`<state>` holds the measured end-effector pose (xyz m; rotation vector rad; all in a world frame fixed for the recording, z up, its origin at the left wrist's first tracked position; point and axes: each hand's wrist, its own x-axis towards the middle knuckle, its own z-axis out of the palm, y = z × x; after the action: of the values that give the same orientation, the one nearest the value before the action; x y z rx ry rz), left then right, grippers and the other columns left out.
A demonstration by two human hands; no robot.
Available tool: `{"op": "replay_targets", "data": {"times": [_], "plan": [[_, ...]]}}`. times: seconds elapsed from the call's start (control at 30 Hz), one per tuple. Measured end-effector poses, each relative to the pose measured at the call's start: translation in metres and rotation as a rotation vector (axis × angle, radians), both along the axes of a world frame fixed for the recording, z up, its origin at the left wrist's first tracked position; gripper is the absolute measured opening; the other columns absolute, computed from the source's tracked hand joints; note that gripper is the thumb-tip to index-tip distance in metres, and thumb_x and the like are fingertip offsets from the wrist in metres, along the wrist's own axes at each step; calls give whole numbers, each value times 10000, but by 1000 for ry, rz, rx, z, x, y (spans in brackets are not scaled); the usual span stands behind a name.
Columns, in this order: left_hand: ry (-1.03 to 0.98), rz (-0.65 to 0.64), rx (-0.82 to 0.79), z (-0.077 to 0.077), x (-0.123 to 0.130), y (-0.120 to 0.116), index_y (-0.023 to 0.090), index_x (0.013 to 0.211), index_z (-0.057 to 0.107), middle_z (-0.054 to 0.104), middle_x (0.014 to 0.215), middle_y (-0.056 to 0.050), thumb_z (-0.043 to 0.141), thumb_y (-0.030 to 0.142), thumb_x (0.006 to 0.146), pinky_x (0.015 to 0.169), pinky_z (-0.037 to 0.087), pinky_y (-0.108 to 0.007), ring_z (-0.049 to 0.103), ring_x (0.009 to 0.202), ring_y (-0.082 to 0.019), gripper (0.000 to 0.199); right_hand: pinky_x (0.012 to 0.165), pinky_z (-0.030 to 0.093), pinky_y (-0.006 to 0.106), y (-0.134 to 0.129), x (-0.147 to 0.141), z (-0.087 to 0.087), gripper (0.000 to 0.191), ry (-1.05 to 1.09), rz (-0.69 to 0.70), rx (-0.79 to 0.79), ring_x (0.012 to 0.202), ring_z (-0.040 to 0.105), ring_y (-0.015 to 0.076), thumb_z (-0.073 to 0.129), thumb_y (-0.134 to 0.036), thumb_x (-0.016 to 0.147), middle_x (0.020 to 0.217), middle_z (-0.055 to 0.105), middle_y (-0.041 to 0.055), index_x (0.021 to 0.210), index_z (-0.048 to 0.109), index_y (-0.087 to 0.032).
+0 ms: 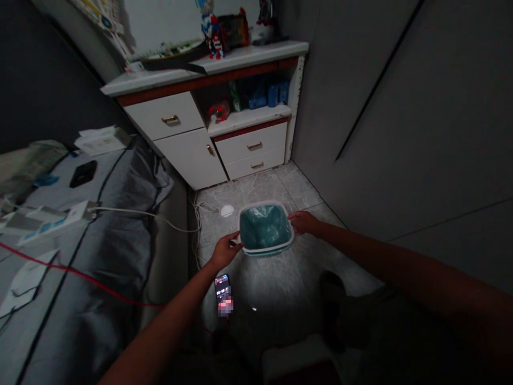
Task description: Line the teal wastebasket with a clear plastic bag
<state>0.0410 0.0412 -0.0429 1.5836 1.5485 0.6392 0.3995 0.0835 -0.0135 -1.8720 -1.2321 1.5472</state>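
Note:
A teal trash bin point(266, 229) with a white rim is in the middle of the view, above the grey tiled floor or on it; I cannot tell which. A thin, shiny plastic bag appears to line its inside. My left hand point(226, 250) grips the bin at the left side of the rim, thumb and fingers closed on it. At the opposite side, my right hand point(305, 222) holds the rim's right edge, its fingertips partly hidden. A lit phone point(223, 295) showing a timer lies on the floor below my left hand.
A white cabinet point(190, 155) with drawers stands ahead, toys and other items on top. On the left is a bed point(140, 187) with boxes, a dark phone point(83, 174) and cables. White cords point(197, 214) run down to the floor. Grey panels point(401, 107) rise on the right.

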Motion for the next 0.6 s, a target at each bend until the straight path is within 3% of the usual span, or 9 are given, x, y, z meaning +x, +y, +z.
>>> {"op": "replay_targets", "data": {"times": [0.1,0.17,0.3,0.4,0.5,0.6], "plan": [[200,-111,80,-8,-4,-8,231,1383,731,770,1184,-96,786,377,807,865,586,-363,718,883,-225,597,734,538,255,-7,2,-18,246,-272,225,216,730,694,173,755,-68,805,752,720,0,1026,765,-176],[305,-181,126,-10,-5,-10,225,1405,718,752,1165,-105,790,408,836,941,566,-374,712,974,-249,601,848,525,273,-12,4,-24,292,-425,340,323,883,706,192,812,-116,791,911,763,18,1069,785,-203],[469,-231,130,-8,-6,-11,223,1413,712,708,1196,-121,766,495,888,987,533,-372,690,1116,-293,593,881,500,299,-16,11,-23,436,-576,460,325,1006,683,226,839,-257,844,1064,764,38,1271,751,-262],[537,-246,96,-5,-5,-10,255,1424,700,700,1205,-114,739,533,915,944,530,-356,686,1124,-299,581,886,496,319,-15,10,-13,442,-678,535,324,1049,678,261,841,-316,863,1137,745,77,1293,750,-269],[528,-236,78,-3,-4,-8,257,1456,661,676,1236,-119,773,531,891,931,530,-356,688,1131,-301,638,927,487,343,-14,-8,-6,349,-759,640,427,1125,665,298,788,-287,903,1264,699,119,1250,772,-262],[472,-215,45,-5,-6,-6,273,1557,550,641,1272,-120,829,492,848,938,533,-369,680,1162,-306,793,961,481,348,-8,-42,-20,300,-630,765,491,1179,643,311,758,-217,900,1273,689,120,1197,784,-246]]}}
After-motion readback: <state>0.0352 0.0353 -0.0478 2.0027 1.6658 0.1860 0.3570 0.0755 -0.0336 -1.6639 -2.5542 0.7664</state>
